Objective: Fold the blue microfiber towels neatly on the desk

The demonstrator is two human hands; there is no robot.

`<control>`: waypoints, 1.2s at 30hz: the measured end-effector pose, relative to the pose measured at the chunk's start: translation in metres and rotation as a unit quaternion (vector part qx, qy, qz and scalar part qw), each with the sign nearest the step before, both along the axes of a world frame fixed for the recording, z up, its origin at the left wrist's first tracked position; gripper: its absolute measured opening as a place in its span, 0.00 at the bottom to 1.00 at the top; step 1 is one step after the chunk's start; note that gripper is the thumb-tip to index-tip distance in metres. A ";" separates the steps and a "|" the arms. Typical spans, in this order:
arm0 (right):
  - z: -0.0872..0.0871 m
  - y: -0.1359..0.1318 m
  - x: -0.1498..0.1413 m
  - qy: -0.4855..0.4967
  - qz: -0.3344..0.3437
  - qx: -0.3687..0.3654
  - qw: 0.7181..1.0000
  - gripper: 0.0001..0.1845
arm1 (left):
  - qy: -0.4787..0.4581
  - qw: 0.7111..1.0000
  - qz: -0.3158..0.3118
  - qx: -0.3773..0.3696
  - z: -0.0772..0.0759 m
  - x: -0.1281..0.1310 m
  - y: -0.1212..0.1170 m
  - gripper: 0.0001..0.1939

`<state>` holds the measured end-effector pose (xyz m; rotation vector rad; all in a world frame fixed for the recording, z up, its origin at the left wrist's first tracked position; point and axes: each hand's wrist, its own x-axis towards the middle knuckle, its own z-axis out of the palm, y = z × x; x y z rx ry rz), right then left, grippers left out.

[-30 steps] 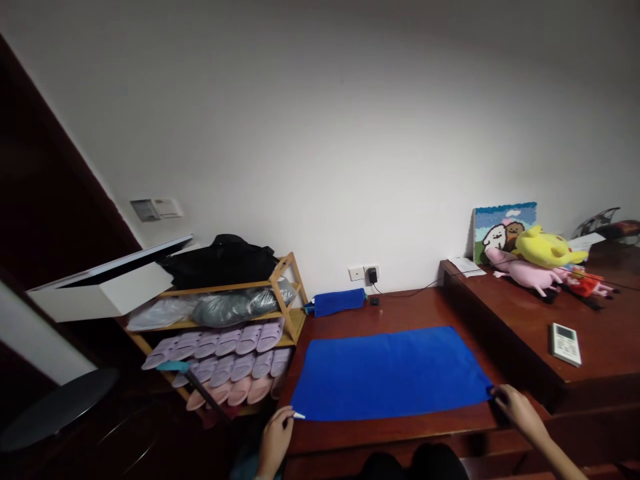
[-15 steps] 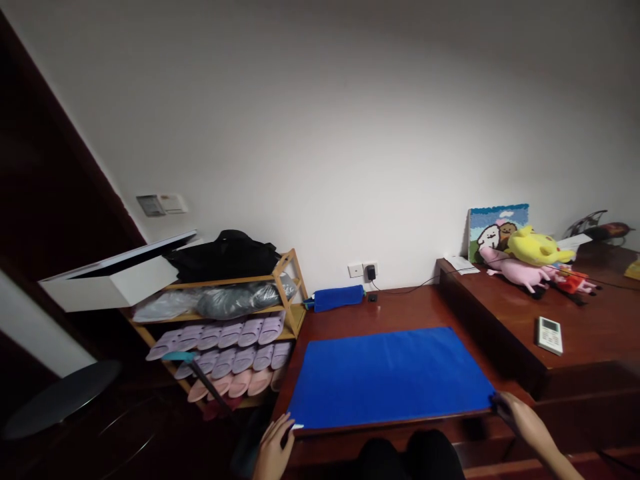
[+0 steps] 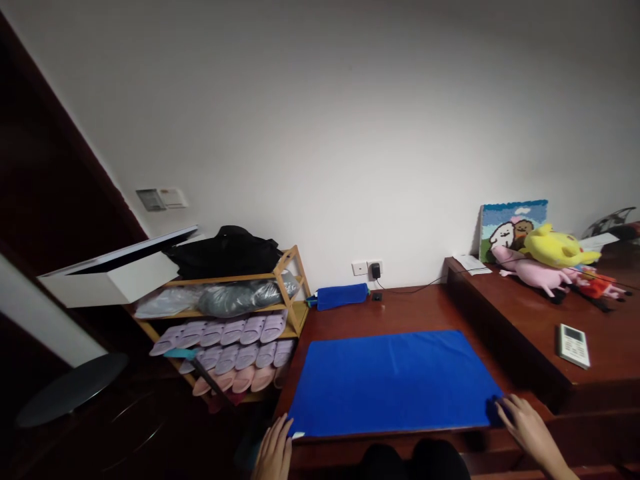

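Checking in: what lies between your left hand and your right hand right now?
The head view shows a blue cloth spread flat on the wooden desk, filling the stretch between the left hand and the right hand.

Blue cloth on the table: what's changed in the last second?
The blue cloth has slid toward the person, its near edge now reaching the front edge of the wooden table. The left hand and right hand remain at its near corners. The blue roll behind it stayed put.
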<state>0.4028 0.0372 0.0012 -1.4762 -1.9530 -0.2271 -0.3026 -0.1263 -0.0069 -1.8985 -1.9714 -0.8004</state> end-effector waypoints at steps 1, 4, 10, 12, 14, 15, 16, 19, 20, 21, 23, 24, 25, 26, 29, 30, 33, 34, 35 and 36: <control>0.005 0.005 -0.015 0.001 0.021 -0.011 1.000 0.35 | -0.006 1.000 0.008 0.009 0.006 0.000 0.007 0.22; 0.026 0.023 -0.081 0.015 0.106 -0.081 0.991 0.30 | -0.023 1.000 0.008 0.009 0.031 0.004 0.046 0.21; 0.066 0.064 -0.273 0.022 0.213 -0.222 0.951 0.26 | -0.026 0.994 -0.012 -0.101 0.062 0.024 0.171 0.22; 0.069 0.077 -0.334 0.004 0.242 -0.242 0.940 0.29 | -0.015 0.990 -0.004 -0.138 0.057 0.026 0.207 0.23; 0.064 0.089 -0.385 -0.014 0.261 -0.260 0.930 0.31 | -0.003 0.985 0.003 -0.172 0.045 0.025 0.233 0.25; 0.059 0.095 -0.404 -0.019 0.268 -0.270 0.925 0.32 | 0.002 0.982 0.006 -0.187 0.038 0.024 0.241 0.26; 0.053 0.101 -0.420 -0.024 0.274 -0.280 0.920 0.33 | 0.006 0.980 0.007 -0.197 0.031 0.022 0.247 0.28; 0.036 0.116 -0.440 -0.027 0.276 -0.299 0.913 0.35 | 0.015 0.980 0.001 -0.199 0.014 0.014 0.254 0.30; 0.032 0.120 -0.438 -0.026 0.272 -0.301 0.914 0.35 | 0.016 0.980 -0.003 -0.196 0.011 0.012 0.254 0.30; 0.030 0.123 -0.431 -0.026 0.264 -0.302 0.916 0.36 | 0.017 0.981 -0.006 -0.194 0.009 0.011 0.254 0.30; 0.027 0.131 -0.406 -0.028 0.240 -0.302 0.922 0.36 | 0.017 0.981 -0.005 -0.195 0.009 0.010 0.254 0.30; 0.026 0.135 -0.389 -0.032 0.222 -0.303 0.926 0.36 | 0.017 0.980 -0.003 -0.196 0.009 0.010 0.255 0.30; 0.025 0.140 -0.368 -0.038 0.199 -0.304 0.931 0.36 | 0.017 0.980 -0.001 -0.197 0.010 0.011 0.255 0.30; 0.023 0.145 -0.345 -0.045 0.173 -0.304 0.936 0.36 | 0.017 0.980 0.000 -0.197 0.010 0.011 0.255 0.30; 0.015 0.164 -0.265 -0.067 0.082 -0.297 0.949 0.35 | 0.015 0.979 0.001 -0.201 0.012 0.012 0.257 0.31; 0.011 0.170 -0.237 -0.076 0.050 -0.295 0.951 0.35 | 0.015 0.979 0.001 -0.203 0.012 0.012 0.257 0.31; 0.000 0.188 -0.158 -0.103 -0.042 -0.301 0.947 0.36 | 0.017 0.977 0.005 -0.210 0.013 0.011 0.257 0.31; -0.004 0.192 -0.136 -0.108 -0.067 -0.304 0.944 0.36 | 0.018 0.977 0.005 -0.211 0.013 0.011 0.257 0.31; -0.007 0.196 -0.118 -0.110 -0.086 -0.308 0.941 0.37 | 0.020 0.977 0.005 -0.210 0.013 0.010 0.257 0.31; -0.009 0.200 -0.103 -0.111 -0.100 -0.311 0.938 0.37 | 0.021 0.978 0.005 -0.208 0.012 0.010 0.258 0.31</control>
